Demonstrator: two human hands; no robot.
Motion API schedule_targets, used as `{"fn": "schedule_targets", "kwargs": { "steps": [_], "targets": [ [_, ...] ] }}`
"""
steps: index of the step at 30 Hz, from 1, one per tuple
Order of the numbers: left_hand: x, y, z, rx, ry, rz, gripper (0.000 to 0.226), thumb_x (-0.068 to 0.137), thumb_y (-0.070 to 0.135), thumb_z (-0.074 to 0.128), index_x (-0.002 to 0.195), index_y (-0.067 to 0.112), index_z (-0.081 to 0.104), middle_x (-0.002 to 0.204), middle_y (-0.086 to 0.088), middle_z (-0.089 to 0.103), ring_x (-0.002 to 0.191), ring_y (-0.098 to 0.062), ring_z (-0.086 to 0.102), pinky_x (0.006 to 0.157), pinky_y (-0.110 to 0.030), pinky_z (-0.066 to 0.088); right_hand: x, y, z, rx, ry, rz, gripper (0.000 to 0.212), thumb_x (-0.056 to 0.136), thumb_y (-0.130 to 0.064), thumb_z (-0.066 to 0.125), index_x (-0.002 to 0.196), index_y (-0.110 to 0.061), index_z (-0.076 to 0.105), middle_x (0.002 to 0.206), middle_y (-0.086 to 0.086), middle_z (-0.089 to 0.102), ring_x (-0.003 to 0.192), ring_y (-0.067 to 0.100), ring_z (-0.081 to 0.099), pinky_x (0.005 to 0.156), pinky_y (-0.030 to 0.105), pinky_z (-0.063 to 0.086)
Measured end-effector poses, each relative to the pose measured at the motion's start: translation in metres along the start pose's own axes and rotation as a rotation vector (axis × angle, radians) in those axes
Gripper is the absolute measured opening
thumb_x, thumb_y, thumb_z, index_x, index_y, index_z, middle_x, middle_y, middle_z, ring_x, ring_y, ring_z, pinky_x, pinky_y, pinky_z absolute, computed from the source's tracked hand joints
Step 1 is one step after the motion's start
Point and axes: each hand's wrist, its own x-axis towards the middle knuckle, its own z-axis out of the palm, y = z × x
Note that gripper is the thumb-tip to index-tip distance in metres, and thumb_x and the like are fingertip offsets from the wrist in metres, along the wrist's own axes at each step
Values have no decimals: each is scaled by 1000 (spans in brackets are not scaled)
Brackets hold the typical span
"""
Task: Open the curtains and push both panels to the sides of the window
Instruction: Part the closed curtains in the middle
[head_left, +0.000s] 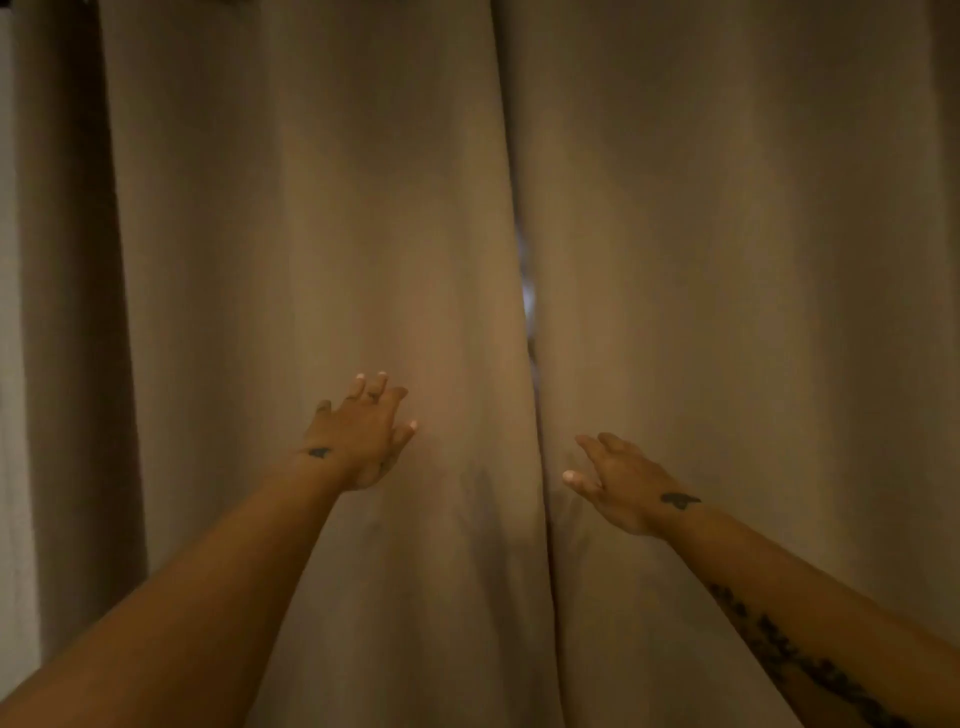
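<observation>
Head camera faces forward, close to closed curtains (363, 208).

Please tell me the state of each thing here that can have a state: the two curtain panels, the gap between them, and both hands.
left curtain panel: drawn across, not pushed aside.
right curtain panel: drawn across, not pushed aside.
gap between the panels: a thin slit, with light showing through.
left hand: open, fingers spread, gripping nothing.
right hand: open, gripping nothing, near the panel's inner edge.

Both curtain panels (311, 208) — plain tan-beige — no pattern, unlike the dark-tattooed forearm (810, 654).
</observation>
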Motion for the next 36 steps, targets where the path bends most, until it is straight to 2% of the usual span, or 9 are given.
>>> {"fn": "schedule_targets", "kwargs": {
  "steps": [4, 9, 13, 18, 21, 23, 25, 28, 36],
  "targets": [
    [39, 7, -11, 60, 66, -33, 55, 99, 44, 24, 148, 22, 14, 161, -3, 0, 147, -24, 2, 115, -49, 19, 39, -1, 5, 181, 126, -114, 52, 96, -37, 40, 137, -10, 25, 143, 17, 32, 128, 32, 32, 104, 42, 33],
    [92, 31, -34, 127, 220, 34, 52, 99, 41, 27, 147, 21, 20, 160, -4, 7, 147, -26, 6, 114, -48, 22, 94, -11, 16, 465, 335, -188, 54, 93, -31, 47, 139, -10, 27, 142, 13, 36, 126, 26, 37, 101, 31, 32],
    [125, 50, -37, 171, 183, 145, 53, 99, 40, 29, 147, 20, 21, 160, -4, 7, 147, -24, 4, 116, -48, 19, 124, -17, 29, 672, 371, -140, 56, 94, -31, 47, 141, -12, 22, 146, 11, 33, 129, 24, 34, 104, 31, 29],
    [157, 67, -33, 317, 194, 211, 54, 98, 41, 31, 147, 21, 20, 160, -3, 4, 147, -23, 0, 116, -49, 17, 149, -17, 43, 811, 465, -187, 58, 92, -26, 51, 140, -11, 21, 145, 9, 34, 131, 22, 32, 105, 27, 24],
    [172, 78, -39, 553, 160, 291, 65, 94, 41, 39, 149, 23, 10, 160, -3, -7, 147, -23, -9, 117, -51, 8, 159, -19, 51, 874, 492, -227, 67, 88, -38, 51, 141, -13, 18, 146, 9, 33, 132, 21, 32, 108, 29, 25],
    [182, 84, -45, 673, 142, 346, 73, 90, 43, 44, 150, 26, 6, 160, -3, -12, 146, -22, -14, 117, -53, 2, 165, -21, 56, 876, 495, -226, 76, 82, -51, 43, 142, -14, 14, 149, 10, 28, 134, 21, 28, 111, 37, 27],
    [192, 87, -49, 722, 143, 379, 73, 90, 48, 43, 150, 30, 6, 160, -1, -12, 146, -21, -16, 116, -54, -1, 170, -22, 62, 884, 502, -223, 80, 79, -58, 37, 143, -16, 12, 151, 7, 24, 136, 18, 25, 112, 36, 25],
    [202, 90, -53, 739, 135, 385, 66, 93, 54, 33, 149, 33, 7, 160, 1, -10, 145, -20, -18, 115, -53, -3, 174, -24, 70, 928, 487, -265, 73, 86, -50, 40, 143, -19, 7, 153, 2, 19, 136, 12, 20, 108, 23, 16],
    [209, 80, -51, 834, 79, 346, 62, 94, 57, 18, 150, 30, 9, 161, 1, -2, 146, -22, -13, 114, -56, -8, 174, -36, 80, 989, 469, -318, 67, 90, -44, 40, 143, -19, 7, 152, -2, 18, 133, 4, 18, 105, 18, 14]
  ]
}}
